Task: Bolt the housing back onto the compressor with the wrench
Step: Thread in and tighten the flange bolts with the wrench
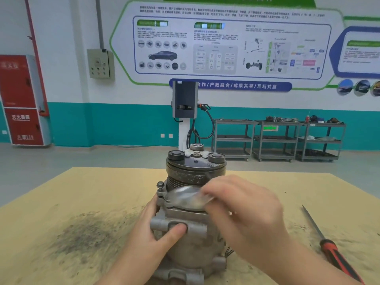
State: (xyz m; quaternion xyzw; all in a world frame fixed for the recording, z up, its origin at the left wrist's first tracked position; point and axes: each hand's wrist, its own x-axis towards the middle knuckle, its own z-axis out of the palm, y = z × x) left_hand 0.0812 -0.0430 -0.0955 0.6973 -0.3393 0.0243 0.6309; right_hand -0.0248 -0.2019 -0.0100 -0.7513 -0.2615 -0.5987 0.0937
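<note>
Compressor [191,212] upright mid-tabletop [61,202]: heavy, rigid cast metal, greasy. Left hand [156,229] grips its body, thumb on a lug. Right hand [240,210] blurred, probably working the wrench [185,199] at the housing bolt [160,185]; its grip cannot be told.

this is a vehicle-training workshop: the wall at twelve o'clock carries a big poster [226,44] with a car, its parts and system diagrams, and before it stands an ev charger [185,99] with cable and plug. at two o'clock three grey metal carts [277,138] hold parts and wiring, at ten o'clock hang a grey switch box [100,63] and a red fire cabinet [20,99]. nearest, a dirt-stained bench [61,202] bears a worn compressor [193,202] steadied by hands, with a red-handled tool [333,254] at four o'clock.
</note>
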